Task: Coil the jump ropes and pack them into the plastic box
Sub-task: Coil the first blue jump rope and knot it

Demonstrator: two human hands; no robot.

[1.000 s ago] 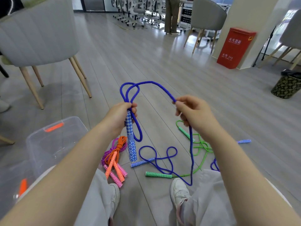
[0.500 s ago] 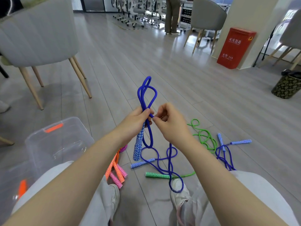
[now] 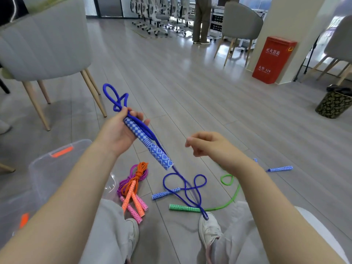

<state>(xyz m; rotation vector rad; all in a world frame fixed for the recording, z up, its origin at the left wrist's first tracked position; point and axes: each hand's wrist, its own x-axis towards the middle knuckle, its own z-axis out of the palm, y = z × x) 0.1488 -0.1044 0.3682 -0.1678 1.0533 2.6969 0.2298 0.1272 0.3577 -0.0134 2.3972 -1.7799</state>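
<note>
Open-plan office: rows of white swivel chairs (image 3: 162,14), grey armchairs (image 3: 242,21), red extinguisher cabinet (image 3: 273,60), plank floor (image 3: 190,92).

Grey chair (image 3: 43,40) at left, red cabinet (image 3: 273,59), patterned bin (image 3: 332,104) on wooden floor (image 3: 190,96).

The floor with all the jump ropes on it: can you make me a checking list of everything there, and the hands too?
Surface: grey wood-plank floor, ropes scattered on it.
Job's things: blue cord jump rope, one patterned handle in hand, rest trailing to the floor; coiled orange and purple ropes; loose green rope; another blue-handled rope; clear plastic box with orange clips, ropes not yet inside.
Clutter: nothing seen.
Hands: left hand grips the blue handle and folded loops; right hand holds nothing, fingers loosely curled.
Cables: nothing seen.
Surroundings: grey padded chairs, red cabinet, patterned bin, person standing far off.
</note>
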